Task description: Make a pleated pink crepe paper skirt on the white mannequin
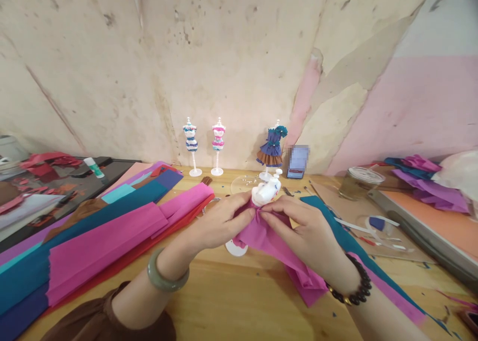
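My left hand point(220, 224) and my right hand point(304, 231) meet at the middle of the wooden table point(239, 301). Both pinch a strip of pink crepe paper point(284, 254) gathered around the waist of a small white mannequin point(266, 190), which lies tilted away from me. The mannequin's round white base point(236, 249) shows below my left fingers. The paper trails toward me under my right wrist. A green bangle sits on my left wrist, a dark bead bracelet on my right.
Folded crepe sheets in pink point(112, 241), teal, blue and red lie at the left. Three dressed mini mannequins point(218, 144) stand by the wall, beside a phone point(298, 162). A glue stick point(93, 167) lies at the far left, a glass jar point(358, 181) and purple paper at the right.
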### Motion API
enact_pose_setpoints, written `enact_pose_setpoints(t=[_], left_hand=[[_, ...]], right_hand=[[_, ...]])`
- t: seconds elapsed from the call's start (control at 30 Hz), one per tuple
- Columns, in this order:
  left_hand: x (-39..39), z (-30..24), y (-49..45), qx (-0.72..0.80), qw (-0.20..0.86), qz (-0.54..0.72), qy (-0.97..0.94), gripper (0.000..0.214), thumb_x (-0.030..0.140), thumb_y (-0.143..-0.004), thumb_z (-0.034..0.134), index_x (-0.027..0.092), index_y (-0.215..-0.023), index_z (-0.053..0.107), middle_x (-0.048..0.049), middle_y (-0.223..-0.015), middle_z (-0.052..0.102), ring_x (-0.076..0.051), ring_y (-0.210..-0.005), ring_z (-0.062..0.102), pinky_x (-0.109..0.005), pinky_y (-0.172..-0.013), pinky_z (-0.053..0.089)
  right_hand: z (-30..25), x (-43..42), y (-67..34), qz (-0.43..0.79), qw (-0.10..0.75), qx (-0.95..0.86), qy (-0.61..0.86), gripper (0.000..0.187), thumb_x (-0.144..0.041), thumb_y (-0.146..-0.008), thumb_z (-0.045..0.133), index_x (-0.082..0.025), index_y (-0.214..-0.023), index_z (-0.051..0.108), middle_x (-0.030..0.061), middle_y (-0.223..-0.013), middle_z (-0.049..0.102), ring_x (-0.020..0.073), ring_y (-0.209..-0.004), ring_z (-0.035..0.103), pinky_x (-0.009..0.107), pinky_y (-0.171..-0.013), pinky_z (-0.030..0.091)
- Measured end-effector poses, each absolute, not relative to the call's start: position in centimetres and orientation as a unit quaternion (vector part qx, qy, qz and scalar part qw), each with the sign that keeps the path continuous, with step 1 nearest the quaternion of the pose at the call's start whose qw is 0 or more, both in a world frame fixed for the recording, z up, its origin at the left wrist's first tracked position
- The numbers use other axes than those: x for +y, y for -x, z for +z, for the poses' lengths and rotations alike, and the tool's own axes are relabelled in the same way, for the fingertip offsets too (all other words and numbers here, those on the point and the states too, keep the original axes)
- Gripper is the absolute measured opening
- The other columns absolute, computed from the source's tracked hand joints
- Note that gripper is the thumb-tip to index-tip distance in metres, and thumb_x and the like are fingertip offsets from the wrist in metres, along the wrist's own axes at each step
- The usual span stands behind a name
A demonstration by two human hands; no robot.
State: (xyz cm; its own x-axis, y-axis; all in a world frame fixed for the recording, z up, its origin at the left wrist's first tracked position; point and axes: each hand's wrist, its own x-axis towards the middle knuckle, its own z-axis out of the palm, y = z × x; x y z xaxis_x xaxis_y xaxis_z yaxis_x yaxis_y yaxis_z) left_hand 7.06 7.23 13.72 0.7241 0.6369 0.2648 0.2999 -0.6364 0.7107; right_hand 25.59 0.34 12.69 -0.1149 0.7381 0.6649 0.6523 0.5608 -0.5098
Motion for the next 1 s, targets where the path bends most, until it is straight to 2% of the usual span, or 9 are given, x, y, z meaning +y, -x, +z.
enact_pose_setpoints(t=[0.27, 0.6, 0.77, 1.0], left_hand=[[7.29, 13.55, -7.2, 0.26, 0.32, 0.259, -0.874, 0.022, 0.028, -0.098, 0.039, 0.018, -0.104, 0.058, -0.0036, -0.096, 0.065, -0.018, -0.087, 0.06, -0.03, -0.078, 0.049], [7.09, 13.72, -7.24, 0.261, 0.32, 0.262, -0.872, 0.02, 0.027, -0.098, 0.04, 0.019, -0.1, 0.058, -0.0029, -0.096, 0.065, -0.018, -0.085, 0.06, -0.029, -0.075, 0.049], [7.09, 13.66, -7.24, 0.259, 0.321, 0.265, -0.872, 0.023, 0.027, -0.097, 0.04, 0.019, -0.106, 0.059, -0.0043, -0.099, 0.067, -0.019, -0.088, 0.061, -0.03, -0.077, 0.05], [7.05, 13.78, -7.21, 0.263, 0.317, 0.26, -0.873, 0.021, 0.028, -0.098, 0.04, 0.019, -0.101, 0.059, -0.0049, -0.1, 0.067, -0.02, -0.092, 0.061, -0.03, -0.077, 0.05]], right_hand=[[12.53, -0.08, -25.23, 0.021, 0.476, -0.768, 0.428, 0.014, -0.015, -0.09, 0.061, -0.02, -0.093, 0.074, 0.0041, -0.08, 0.071, 0.0166, -0.071, 0.067, 0.028, -0.067, 0.055], [12.68, 0.01, -25.3, 0.035, 0.479, -0.77, 0.42, 0.017, -0.02, -0.092, 0.059, -0.023, -0.093, 0.076, 0.005, -0.081, 0.072, 0.0173, -0.071, 0.068, 0.029, -0.065, 0.056], [12.77, 0.02, -25.48, 0.04, 0.472, -0.775, 0.418, 0.016, -0.017, -0.09, 0.06, -0.023, -0.093, 0.075, 0.004, -0.079, 0.072, 0.0163, -0.069, 0.068, 0.028, -0.063, 0.055], [12.97, -0.1, -25.5, 0.038, 0.466, -0.785, 0.407, 0.017, -0.015, -0.091, 0.059, -0.022, -0.094, 0.075, 0.0025, -0.076, 0.071, 0.0148, -0.066, 0.066, 0.026, -0.062, 0.054]])
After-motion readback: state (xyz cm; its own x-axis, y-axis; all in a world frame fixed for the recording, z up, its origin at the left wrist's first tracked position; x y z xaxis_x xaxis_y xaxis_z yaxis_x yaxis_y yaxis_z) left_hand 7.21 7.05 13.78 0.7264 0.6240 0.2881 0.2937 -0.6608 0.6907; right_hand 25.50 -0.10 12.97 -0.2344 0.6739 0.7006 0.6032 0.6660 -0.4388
